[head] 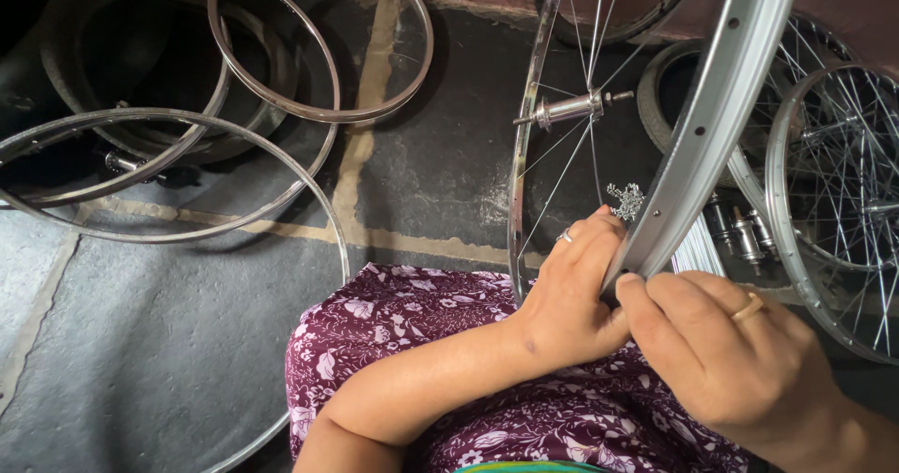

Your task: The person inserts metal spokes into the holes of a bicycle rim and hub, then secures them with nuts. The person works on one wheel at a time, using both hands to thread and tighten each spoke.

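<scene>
A silver bicycle rim [716, 108] rises diagonally from my lap to the top right, with small holes along its inner face. My left hand [576, 290], a ring on one finger, wraps around the rim's lower end from the left. My right hand [730, 356], also ringed, pinches the same lower end from the right, fingertips pressed at the rim's edge. Whatever small part sits between my fingertips is hidden. Behind the rim stands a spoked wheel [552, 155] with a metal hub [571, 110]. My lap is covered in purple flowered cloth [421, 314].
Several bare rims [318, 112] and a dark tyre [140, 70] lie on the grey stone floor at left. A pile of small spoke nipples [626, 199], loose hubs [740, 234] and a bundle of spokes [698, 253] sit near the rim. More spoked wheels [843, 201] lean at right.
</scene>
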Action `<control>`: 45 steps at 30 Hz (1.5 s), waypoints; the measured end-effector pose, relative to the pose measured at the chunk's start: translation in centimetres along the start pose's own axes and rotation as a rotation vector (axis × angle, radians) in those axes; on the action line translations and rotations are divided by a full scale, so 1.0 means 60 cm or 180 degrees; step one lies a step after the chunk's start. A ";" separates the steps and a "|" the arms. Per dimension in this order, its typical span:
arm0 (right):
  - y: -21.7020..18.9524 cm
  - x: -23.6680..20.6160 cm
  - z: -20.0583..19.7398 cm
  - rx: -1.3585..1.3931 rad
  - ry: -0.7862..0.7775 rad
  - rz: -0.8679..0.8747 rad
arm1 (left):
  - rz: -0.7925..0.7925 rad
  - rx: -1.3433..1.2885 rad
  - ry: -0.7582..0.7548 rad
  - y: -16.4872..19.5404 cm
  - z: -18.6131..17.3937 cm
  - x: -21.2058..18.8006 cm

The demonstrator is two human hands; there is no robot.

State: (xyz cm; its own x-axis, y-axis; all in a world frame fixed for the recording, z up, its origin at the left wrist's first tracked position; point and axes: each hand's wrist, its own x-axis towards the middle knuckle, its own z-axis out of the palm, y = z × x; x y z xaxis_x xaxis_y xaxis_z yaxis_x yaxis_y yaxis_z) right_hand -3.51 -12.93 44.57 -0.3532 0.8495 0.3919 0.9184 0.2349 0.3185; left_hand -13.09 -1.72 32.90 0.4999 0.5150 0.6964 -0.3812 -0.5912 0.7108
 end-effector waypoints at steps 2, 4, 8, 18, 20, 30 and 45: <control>0.000 0.003 -0.001 -0.0057 -0.0056 -0.0045 | -0.0004 0.0008 0.0000 -0.001 0.001 -0.001; -0.002 0.007 -0.003 -0.0135 -0.0074 -0.0085 | -0.0001 0.0014 -0.0016 -0.002 0.001 -0.002; 0.001 0.013 -0.008 -0.0341 -0.0226 -0.0188 | 0.0028 0.0003 -0.0070 -0.004 0.000 -0.003; 0.020 0.009 0.021 0.0567 0.0610 0.0101 | 0.0041 0.0046 -0.0151 0.001 -0.009 0.005; 0.010 0.001 0.040 0.1272 0.0887 0.0389 | 0.0074 0.0016 -0.0109 0.000 -0.010 0.005; 0.012 -0.029 0.075 0.1910 0.1348 0.0942 | 0.0109 0.0010 -0.0169 0.000 0.000 0.003; -0.006 -0.037 0.084 0.1687 0.1541 0.1168 | 0.0200 0.0199 -0.0205 -0.004 0.004 -0.001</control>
State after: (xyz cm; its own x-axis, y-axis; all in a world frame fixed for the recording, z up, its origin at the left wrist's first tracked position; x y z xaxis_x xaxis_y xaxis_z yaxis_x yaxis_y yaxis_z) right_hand -2.16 -12.51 39.22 0.0607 0.6455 0.7613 0.9104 0.2769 -0.3074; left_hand -12.84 -1.74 32.64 0.5263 0.4358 0.7301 -0.3652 -0.6596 0.6570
